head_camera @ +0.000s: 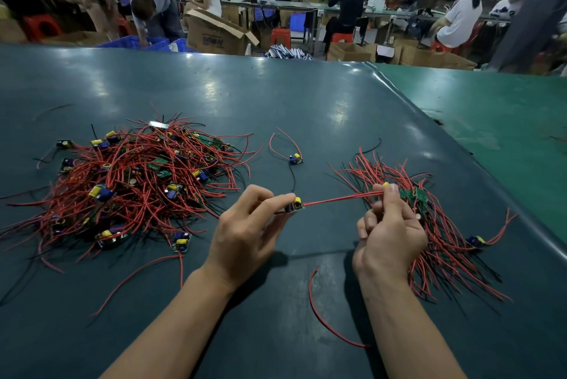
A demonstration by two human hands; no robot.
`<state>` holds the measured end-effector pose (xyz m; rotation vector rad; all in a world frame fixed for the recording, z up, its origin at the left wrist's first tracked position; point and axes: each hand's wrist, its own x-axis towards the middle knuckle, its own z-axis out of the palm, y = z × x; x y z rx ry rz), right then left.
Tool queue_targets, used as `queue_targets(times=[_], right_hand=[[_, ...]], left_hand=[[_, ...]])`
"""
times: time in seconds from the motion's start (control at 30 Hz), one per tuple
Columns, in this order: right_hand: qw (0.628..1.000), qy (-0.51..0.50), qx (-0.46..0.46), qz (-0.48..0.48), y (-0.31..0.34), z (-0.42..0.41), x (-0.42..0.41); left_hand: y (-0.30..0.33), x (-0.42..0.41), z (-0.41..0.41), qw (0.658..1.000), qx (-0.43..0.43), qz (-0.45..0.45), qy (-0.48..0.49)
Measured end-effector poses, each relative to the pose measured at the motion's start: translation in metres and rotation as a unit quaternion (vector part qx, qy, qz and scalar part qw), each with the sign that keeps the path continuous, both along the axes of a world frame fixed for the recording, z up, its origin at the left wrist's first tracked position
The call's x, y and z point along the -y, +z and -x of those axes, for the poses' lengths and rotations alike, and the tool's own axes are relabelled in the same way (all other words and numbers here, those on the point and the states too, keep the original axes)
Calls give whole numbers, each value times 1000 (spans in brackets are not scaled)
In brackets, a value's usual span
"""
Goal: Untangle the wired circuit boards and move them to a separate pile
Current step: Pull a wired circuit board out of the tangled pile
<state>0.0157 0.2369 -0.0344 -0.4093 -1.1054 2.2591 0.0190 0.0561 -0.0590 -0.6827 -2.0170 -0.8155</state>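
Beyond the dark teal table [306, 96] a lighter green table [491, 108] joins on at the right. Past the far edge stands an open cardboard box [214, 33] (its flaps splayed), with blue plastic crates [132, 41] to its left and red stools [280, 36] nearby. Further back, people sit or bend at long benches [276, 4], and more cartons [429, 56] are stacked on the floor.
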Motion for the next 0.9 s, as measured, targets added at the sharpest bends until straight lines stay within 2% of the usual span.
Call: queue_targets(times=[0.03, 0.1, 0.17, 0.23, 0.3, 0.33, 0.43, 0.5, 0.57, 0.67, 0.83, 0.9], right_hand=[[1000, -4, -4, 12, 0, 1, -2], [997, 32, 1, 70, 1, 1, -8], [986, 141, 32, 83, 0, -3, -8], [951, 302, 55, -28, -2, -10, 3], [886, 436, 41, -156, -6, -18, 21], [862, 466, 23, -197, -9, -21, 27], [859, 423, -10, -290, -14, -24, 32], [861, 404, -15, -308, -13, -25, 30], [882, 374, 7, -286, -10, -25, 29], [934, 261, 37, -240, -4, -20, 19], [949, 194, 13, -249, -3, -21, 16], [964, 142, 20, -225, -3, -17, 16]], left_hand=[[0, 0, 0, 1000, -3, -8, 9], [1, 2, 1, 995, 3, -86, 45], [3, 7, 4, 982, 4, -173, 74], [2, 10, 5, 986, -13, -153, 62], [0, 10, 4, 998, -15, -58, 19], [-1, 10, 3, 1000, -7, -13, -6], [-1, 9, 3, 996, 37, 55, -52], [-1, 7, 4, 995, 57, 69, -51], [0, 7, 4, 995, 63, 69, -34], [0, 18, 8, 998, 31, 35, 33], [1, 29, 11, 992, 18, 5, 128], [0, 33, 12, 984, 26, -31, 172]])
